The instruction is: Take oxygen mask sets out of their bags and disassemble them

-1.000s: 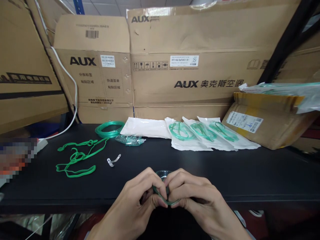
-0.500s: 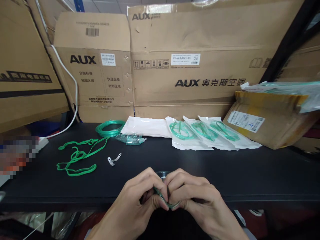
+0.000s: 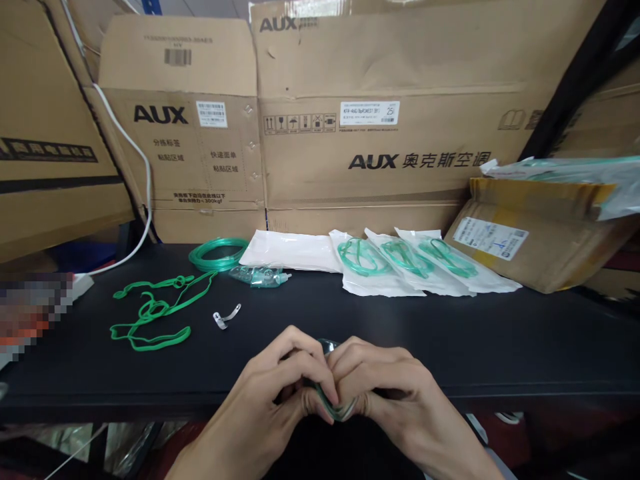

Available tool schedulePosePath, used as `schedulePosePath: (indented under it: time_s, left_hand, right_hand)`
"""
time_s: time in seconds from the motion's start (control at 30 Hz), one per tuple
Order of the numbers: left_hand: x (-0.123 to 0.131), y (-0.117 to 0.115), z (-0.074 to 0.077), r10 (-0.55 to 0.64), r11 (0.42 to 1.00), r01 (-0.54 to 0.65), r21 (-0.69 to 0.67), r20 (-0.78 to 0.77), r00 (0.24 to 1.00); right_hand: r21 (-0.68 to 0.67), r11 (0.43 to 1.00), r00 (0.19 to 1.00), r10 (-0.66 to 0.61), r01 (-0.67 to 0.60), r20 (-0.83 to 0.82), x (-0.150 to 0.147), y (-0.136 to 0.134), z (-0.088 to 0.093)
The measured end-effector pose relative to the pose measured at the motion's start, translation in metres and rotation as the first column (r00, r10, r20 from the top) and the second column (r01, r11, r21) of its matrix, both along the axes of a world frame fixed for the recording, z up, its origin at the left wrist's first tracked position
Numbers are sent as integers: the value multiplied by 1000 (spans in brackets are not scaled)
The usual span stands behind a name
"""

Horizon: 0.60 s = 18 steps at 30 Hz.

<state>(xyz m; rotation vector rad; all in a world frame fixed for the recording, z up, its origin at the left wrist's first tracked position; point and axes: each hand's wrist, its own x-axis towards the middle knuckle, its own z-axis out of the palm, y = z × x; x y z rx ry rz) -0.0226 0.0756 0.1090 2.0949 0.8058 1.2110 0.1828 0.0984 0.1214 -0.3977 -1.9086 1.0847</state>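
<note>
Boxes (image 3: pixel 400 120): I log a wall of brown cartons along the back, hemming the far edge.

Surface (image 3: pixel 500 340): black, running left to right. I see bare room on its right half and in a strip ahead of my hands; the near edge lies right under them.

Parcel (image 3: pixel 530 233): brown, labelled, leaning at the far right with a clear bag on top.

Pouches (image 3: pixel 400 270): four white packs in an overlapping row at the back, three showing green coils, just left of the parcel.

Strap (image 3: pixel 155 313): green elastic in loose loops, far left, well apart from my hands.

Tubing (image 3: pixel 217 253): green coil at the back, just beside the leftmost pouch.

Connector (image 3: pixel 260 275): small clear-green piece lying near the tubing.

Clip (image 3: pixel 226 316): small bent metal strip between strap and hands, lying free.

Left hand (image 3: pixel 273 400) and right hand (image 3: pixel 385 390): knuckle to knuckle at the near edge, centre. Each grip is closed, thumb and fingertips pinched on the mask (image 3: pixel 336 405).

Mask: small clear-green piece, mostly hidden between my fingers. A clear rounded rim peeks above the knuckles, away from me; a green edge shows below, toward me. Its long axis looks to run near to far, but I cannot tell for sure.
</note>
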Motion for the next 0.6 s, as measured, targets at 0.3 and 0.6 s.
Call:
schedulePosePath:
  time_s: [0.3,0.6]
  left_hand:
    - [-3,-3,3,-24,999,23,-35,-17,1000]
    - [-1,4,-5,64,995,-61,76,-33,997]
  right_hand:
    - [-19,998,994,-60,62,91,-4,2,3]
    - [-53,995,996,-84,84,8,-3,1,-1]
